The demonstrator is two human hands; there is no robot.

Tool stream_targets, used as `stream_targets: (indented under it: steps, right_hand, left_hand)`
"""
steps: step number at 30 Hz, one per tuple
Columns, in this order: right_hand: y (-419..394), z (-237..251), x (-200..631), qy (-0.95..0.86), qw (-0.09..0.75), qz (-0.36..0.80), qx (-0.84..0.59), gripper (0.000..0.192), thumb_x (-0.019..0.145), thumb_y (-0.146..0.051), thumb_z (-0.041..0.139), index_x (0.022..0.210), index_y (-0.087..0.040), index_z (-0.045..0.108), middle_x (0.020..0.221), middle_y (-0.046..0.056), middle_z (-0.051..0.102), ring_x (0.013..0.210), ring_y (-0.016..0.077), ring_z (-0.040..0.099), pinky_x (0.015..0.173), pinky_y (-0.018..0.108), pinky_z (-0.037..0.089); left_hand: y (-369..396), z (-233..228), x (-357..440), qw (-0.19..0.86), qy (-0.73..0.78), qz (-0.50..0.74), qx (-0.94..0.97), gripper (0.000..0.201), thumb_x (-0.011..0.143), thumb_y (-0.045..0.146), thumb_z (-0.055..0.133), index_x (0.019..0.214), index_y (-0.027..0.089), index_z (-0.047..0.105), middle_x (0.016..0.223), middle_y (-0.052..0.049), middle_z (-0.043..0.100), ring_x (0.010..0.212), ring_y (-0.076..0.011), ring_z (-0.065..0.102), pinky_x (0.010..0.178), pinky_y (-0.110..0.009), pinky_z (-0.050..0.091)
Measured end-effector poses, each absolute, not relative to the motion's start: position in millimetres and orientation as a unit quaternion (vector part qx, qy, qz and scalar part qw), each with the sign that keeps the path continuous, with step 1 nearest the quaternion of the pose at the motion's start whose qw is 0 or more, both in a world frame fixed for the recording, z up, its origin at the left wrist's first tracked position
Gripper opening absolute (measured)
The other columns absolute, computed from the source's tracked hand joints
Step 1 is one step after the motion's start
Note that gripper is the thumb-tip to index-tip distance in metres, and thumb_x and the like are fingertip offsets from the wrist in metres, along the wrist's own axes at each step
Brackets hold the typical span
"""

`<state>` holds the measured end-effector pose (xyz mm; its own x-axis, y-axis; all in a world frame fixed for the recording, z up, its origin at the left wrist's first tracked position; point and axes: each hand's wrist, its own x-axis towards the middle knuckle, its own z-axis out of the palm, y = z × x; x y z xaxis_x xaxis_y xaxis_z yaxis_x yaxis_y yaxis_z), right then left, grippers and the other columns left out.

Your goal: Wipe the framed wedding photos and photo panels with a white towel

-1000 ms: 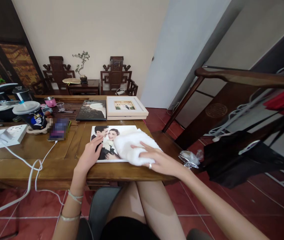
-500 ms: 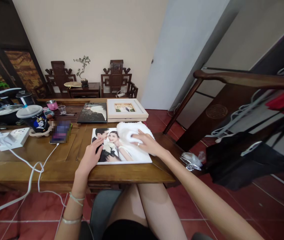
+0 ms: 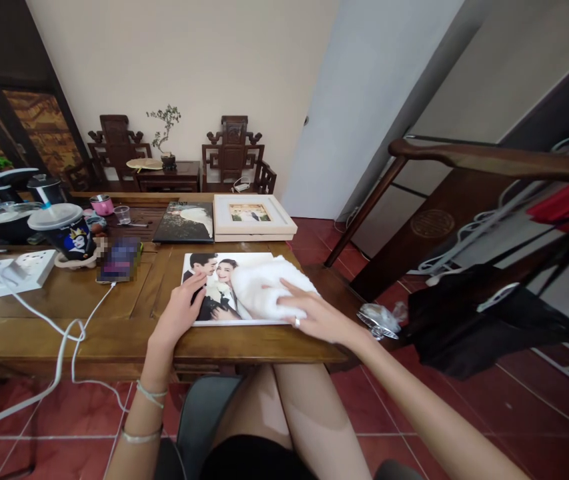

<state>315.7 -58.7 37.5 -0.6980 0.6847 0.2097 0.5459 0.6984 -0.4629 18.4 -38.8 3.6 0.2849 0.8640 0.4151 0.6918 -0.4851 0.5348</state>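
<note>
Two bare hands seen over long brown wooden table (image 3: 114, 333). Left hand (image 3: 181, 313) laid flat, fingers spread, on near left corner of large glossy wedding photo print (image 3: 214, 288), which lay flat near table's front edge. Right hand (image 3: 314, 315) pressed open-fingered on one folded white fluffy cloth (image 3: 267, 290), covering print's right part. Three photo items counted: print, dark album (image 3: 185, 223), cream framed picture (image 3: 253, 215). One lidded dark cup (image 3: 67, 230). Object by cup blurred out. Print's right side hidden under cloth.
</note>
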Motion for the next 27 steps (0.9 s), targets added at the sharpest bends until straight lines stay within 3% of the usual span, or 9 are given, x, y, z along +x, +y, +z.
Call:
stream_targets:
  steps: [8, 12, 14, 16, 18, 21, 24, 27]
  right_hand:
    - [47, 34, 294, -0.859, 0.26, 0.157, -0.411, 0.027, 0.088, -0.041, 0.05, 0.089, -0.02, 0.068, 0.091, 0.004, 0.071, 0.098, 0.0279, 0.062, 0.098, 0.05, 0.041]
    - [43, 31, 290, -0.858, 0.269, 0.144, -0.414, 0.023, 0.089, -0.038, 0.05, 0.089, -0.022, 0.067, 0.079, 0.001, 0.07, 0.083, 0.0231, 0.065, 0.106, 0.052, 0.032]
    - [26, 28, 291, -0.869, 0.261, 0.129, -0.4, 0.019, 0.089, -0.033, 0.051, 0.089, -0.023, 0.066, 0.082, 0.0, 0.07, 0.077, 0.0208, 0.065, 0.111, 0.052, 0.026]
    - [-1, 28, 294, -0.887, 0.243, 0.115, -0.376, 0.015, 0.088, -0.027, 0.051, 0.088, -0.023, 0.065, 0.091, 0.001, 0.071, 0.082, 0.0217, 0.066, 0.113, 0.052, 0.023]
    - [-34, 30, 298, -0.902, 0.22, 0.113, -0.353, 0.015, 0.087, -0.021, 0.049, 0.087, -0.023, 0.064, 0.097, 0.003, 0.071, 0.103, 0.0253, 0.064, 0.114, 0.052, 0.022]
    - [-81, 36, 303, -0.919, 0.178, 0.133, -0.325, 0.02, 0.082, -0.011, 0.048, 0.082, -0.024, 0.063, 0.115, 0.004, 0.067, 0.131, 0.0246, 0.044, 0.116, 0.047, 0.019]
    - [-107, 40, 304, -0.937, 0.145, 0.144, -0.285, 0.025, 0.076, -0.006, 0.049, 0.088, -0.022, 0.064, 0.138, 0.007, 0.052, 0.136, 0.0235, 0.036, 0.118, 0.046, 0.016]
    - [-104, 42, 300, -0.942, 0.133, 0.141, -0.275, 0.029, 0.075, -0.004, 0.048, 0.092, -0.022, 0.064, 0.139, 0.007, 0.052, 0.137, 0.0238, 0.034, 0.117, 0.046, 0.018]
  left_hand:
    - [-38, 1, 16, 0.131, 0.487, 0.35, 0.789, 0.037, 0.092, 0.026, 0.042, 0.12, 0.014, 0.062, 0.131, -0.011, 0.058, 0.128, -0.0224, 0.049, 0.111, -0.04, 0.037]
    - [-38, 1, 17, 0.129, 0.492, 0.355, 0.784, 0.036, 0.092, 0.025, 0.041, 0.119, 0.015, 0.063, 0.131, -0.011, 0.059, 0.128, -0.0221, 0.049, 0.11, -0.041, 0.037]
    - [-38, 0, 17, 0.127, 0.494, 0.357, 0.782, 0.036, 0.092, 0.025, 0.041, 0.119, 0.016, 0.063, 0.13, -0.01, 0.06, 0.127, -0.022, 0.05, 0.11, -0.041, 0.038]
    - [-37, 0, 18, 0.125, 0.496, 0.358, 0.781, 0.036, 0.092, 0.024, 0.041, 0.119, 0.018, 0.063, 0.13, -0.008, 0.06, 0.127, -0.0218, 0.05, 0.11, -0.041, 0.038]
    - [-37, 0, 19, 0.125, 0.498, 0.357, 0.78, 0.035, 0.091, 0.024, 0.041, 0.118, 0.018, 0.063, 0.13, -0.008, 0.06, 0.127, -0.0218, 0.05, 0.11, -0.04, 0.038]
    - [-38, 1, 20, 0.127, 0.497, 0.352, 0.783, 0.036, 0.091, 0.023, 0.041, 0.118, 0.017, 0.064, 0.13, -0.009, 0.06, 0.128, -0.0221, 0.049, 0.11, -0.04, 0.037]
    - [-39, 2, 20, 0.131, 0.496, 0.351, 0.784, 0.037, 0.092, 0.022, 0.04, 0.119, 0.014, 0.063, 0.131, -0.01, 0.059, 0.128, -0.0227, 0.05, 0.111, -0.04, 0.037]
    - [-39, 2, 20, 0.131, 0.493, 0.349, 0.786, 0.037, 0.092, 0.023, 0.04, 0.12, 0.013, 0.062, 0.132, -0.011, 0.058, 0.128, -0.0229, 0.049, 0.111, -0.04, 0.036]
